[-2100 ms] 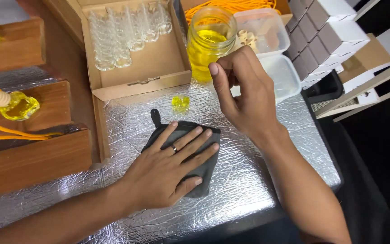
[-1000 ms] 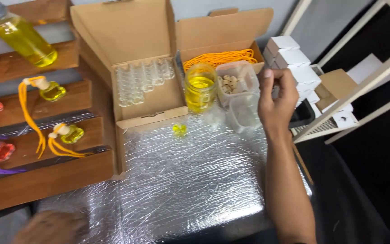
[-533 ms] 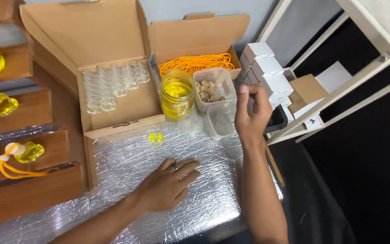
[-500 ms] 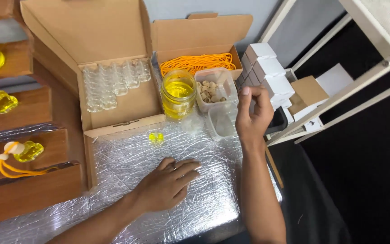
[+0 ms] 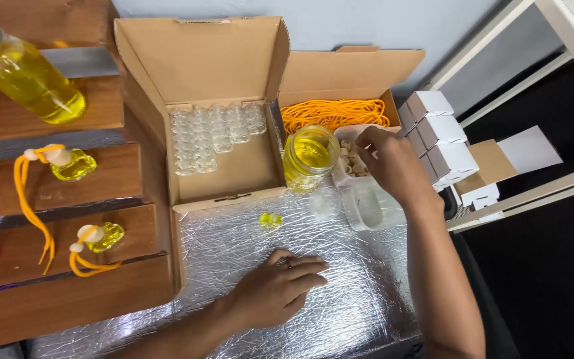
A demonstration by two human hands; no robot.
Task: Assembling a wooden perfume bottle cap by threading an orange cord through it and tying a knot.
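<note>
My left hand (image 5: 275, 288) lies flat, palm down, on the silver foil mat (image 5: 227, 249), fingers spread, with a ring on one finger. My right hand (image 5: 393, 166) reaches over a clear plastic tub of small pale caps (image 5: 348, 159), fingertips curled down into it; whether it pinches a cap is hidden. A glass jar of yellow liquid (image 5: 309, 158) stands just left of that tub. A tiny yellow-filled bottle (image 5: 270, 219) sits on the foil between my hands. An empty clear tub (image 5: 369, 206) rests below my right wrist.
An open cardboard box (image 5: 224, 153) holds several small empty glass bottles. Another box (image 5: 340, 106) holds orange cords. White cartons (image 5: 436, 139) are stacked at right. Wooden steps (image 5: 68, 199) at left carry filled bottles with orange cords and a big yellow bottle (image 5: 24, 70).
My right hand has moved from the white cartons left and down to the tub of caps. My left hand stays on the foil. The view has tilted a little.
</note>
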